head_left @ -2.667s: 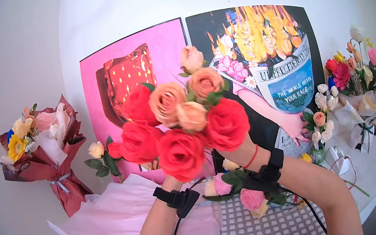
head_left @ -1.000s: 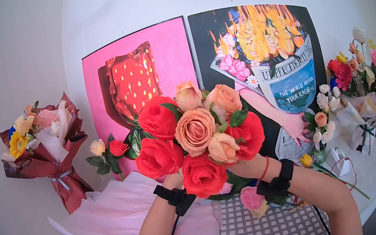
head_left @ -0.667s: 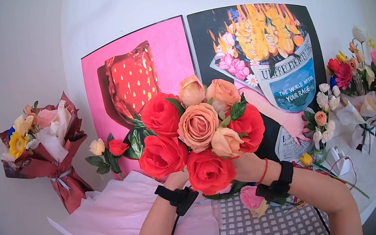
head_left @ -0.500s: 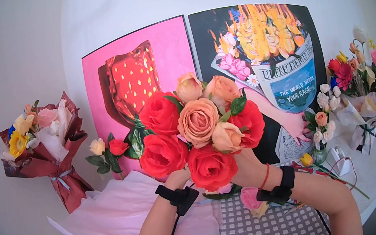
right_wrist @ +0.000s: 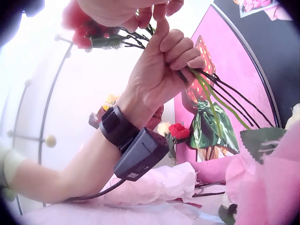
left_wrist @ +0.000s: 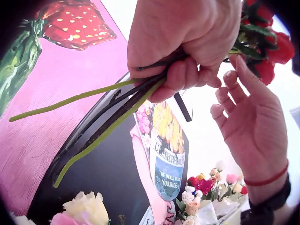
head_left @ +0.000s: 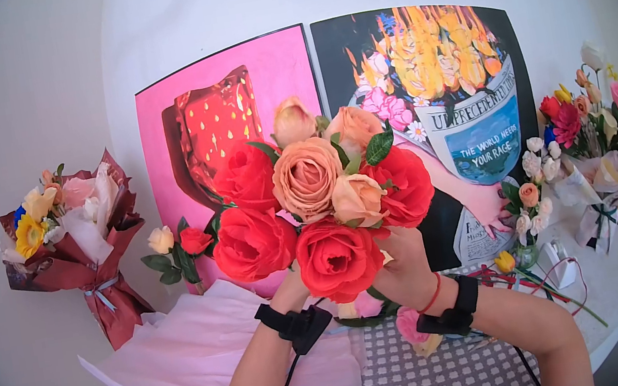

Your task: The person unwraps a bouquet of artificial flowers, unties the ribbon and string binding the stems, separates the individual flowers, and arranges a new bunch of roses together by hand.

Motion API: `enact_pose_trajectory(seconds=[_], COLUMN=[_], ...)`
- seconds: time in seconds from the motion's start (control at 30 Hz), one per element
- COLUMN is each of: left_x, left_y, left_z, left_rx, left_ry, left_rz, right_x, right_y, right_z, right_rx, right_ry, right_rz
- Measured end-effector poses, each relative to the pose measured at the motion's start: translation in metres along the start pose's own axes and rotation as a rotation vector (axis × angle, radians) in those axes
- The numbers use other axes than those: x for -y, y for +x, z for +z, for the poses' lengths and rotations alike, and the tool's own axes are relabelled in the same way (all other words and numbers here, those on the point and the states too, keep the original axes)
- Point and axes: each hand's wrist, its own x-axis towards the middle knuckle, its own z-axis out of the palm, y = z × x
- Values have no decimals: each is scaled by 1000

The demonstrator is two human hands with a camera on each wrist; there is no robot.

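Observation:
My left hand [left_wrist: 187,35] grips a bunch of artificial rose stems [left_wrist: 117,110], their green and dark ends jutting below the fist. Above it, red and peach rose heads [head_left: 307,179] form a round cluster, raised over the table in the head view. The blooms hide most of the left hand there. My right hand [left_wrist: 255,117] is at the other side of the bunch, palm toward the stems, fingers loosely bent. Its fingertips come right up to the stems just under the flower heads. In the right wrist view, part of this hand [right_wrist: 124,11] shows at the top edge.
Pink wrapping paper [head_left: 214,361] spreads at the left of the table beside a grey dotted cloth [head_left: 411,379]. Pink and cream roses [head_left: 411,326] lie behind the cloth. A wrapped bouquet [head_left: 93,259] stands left; more flowers [head_left: 601,122] stand right. Two pictures lean behind.
The rose bunch has come down and its heads have turned toward the head camera since the first frame. Over the last half second it has shifted slightly left, exposing more of the right hand.

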Motion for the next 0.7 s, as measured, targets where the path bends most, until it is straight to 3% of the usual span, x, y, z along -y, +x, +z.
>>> enact_pose_trajectory(seconds=[0.1,0.2,0.23,0.3,0.33,0.4,0.5,0.57,0.7], left_x=[1,8,15,10,18,12,18,22,13], left_y=[-21,-2,-29,7,-26,11,-3,-6,0], left_z=[-9,6,-7,-1,-10,1,-2,1,0], left_rx=[12,28,34,47,52,64,80,87,101], left_ry=[6,9,10,13,15,19,23,27,36], left_rz=[10,16,17,21,24,31,43,51,61], right_x=[1,-3,1,6,8,7,3,5,4], right_y=[-2,-1,1,5,7,7,5,4,5], right_z=[3,10,10,10,10,9,8,11,11], right_rx=[6,-25,-45,-66,-73,-80,25,-52,-114], right_ry=[-11,12,25,38,25,12,-140,34,6], right_rz=[36,-64,-29,7,21,34,29,140,127])
